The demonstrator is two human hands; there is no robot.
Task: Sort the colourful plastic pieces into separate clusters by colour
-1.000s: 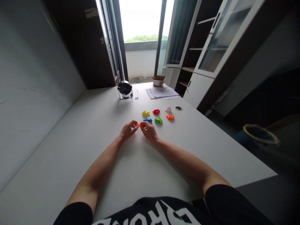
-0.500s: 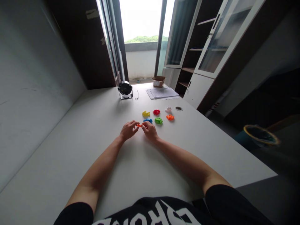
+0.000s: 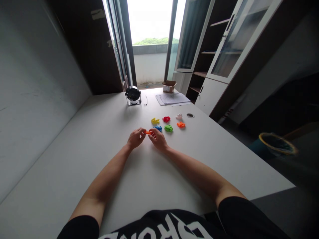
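Observation:
A small orange piece (image 3: 148, 132) spans the gap between my hands, just above the white table; its exact kind is too small to make out. My left hand (image 3: 136, 138) pinches its left end with thumb and fingers. At the other end, my right hand (image 3: 158, 138) has its fingertips closed on it. Right behind my right hand lies a blue piece (image 3: 158, 127), partly hidden by the fingers. Close by are small heaps of pieces: green (image 3: 168, 128), yellow (image 3: 155, 120), red (image 3: 166, 119), orange (image 3: 181, 124) and pale pink (image 3: 178, 116).
On the white table (image 3: 104, 126) stand a round black device on a metal stand (image 3: 133, 95) and, farther right, papers (image 3: 172, 99) and an open cardboard box (image 3: 169, 86). A cable hole (image 3: 190, 115) is near the right edge. A bin (image 3: 276, 143) stands right of the table.
More of the orange piece shows between my hands now. My left hand has shifted slightly left, and the fingers of both hands have changed position around the piece.

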